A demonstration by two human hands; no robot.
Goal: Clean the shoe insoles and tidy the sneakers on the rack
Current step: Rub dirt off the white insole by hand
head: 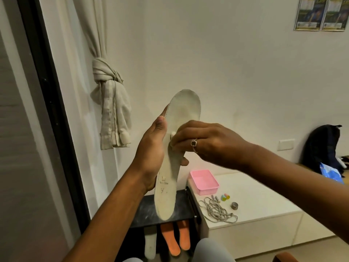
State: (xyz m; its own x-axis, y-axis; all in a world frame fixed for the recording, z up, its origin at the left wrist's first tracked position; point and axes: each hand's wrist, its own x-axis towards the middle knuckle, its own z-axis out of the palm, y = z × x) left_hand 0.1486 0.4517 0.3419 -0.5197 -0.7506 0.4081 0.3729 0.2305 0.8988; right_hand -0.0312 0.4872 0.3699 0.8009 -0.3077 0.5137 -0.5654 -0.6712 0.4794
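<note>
My left hand (151,152) grips a pale off-white insole (184,110) upright by its middle, toe end up and heel end down over the dark rack top (147,210). My right hand (204,140), with a ring on one finger, pinches a small white object (172,134) against the insole's face. What that object is stays unclear. Two orange insoles (171,239) and one white insole (150,244) lie on a lower rack level.
A pink tray (204,181), a tangle of grey laces (217,210), small coloured bits and a metal ring sit on the white bench (264,195) right of the rack. A knotted curtain (109,103) hangs at left. A dark backpack (321,146) stands far right.
</note>
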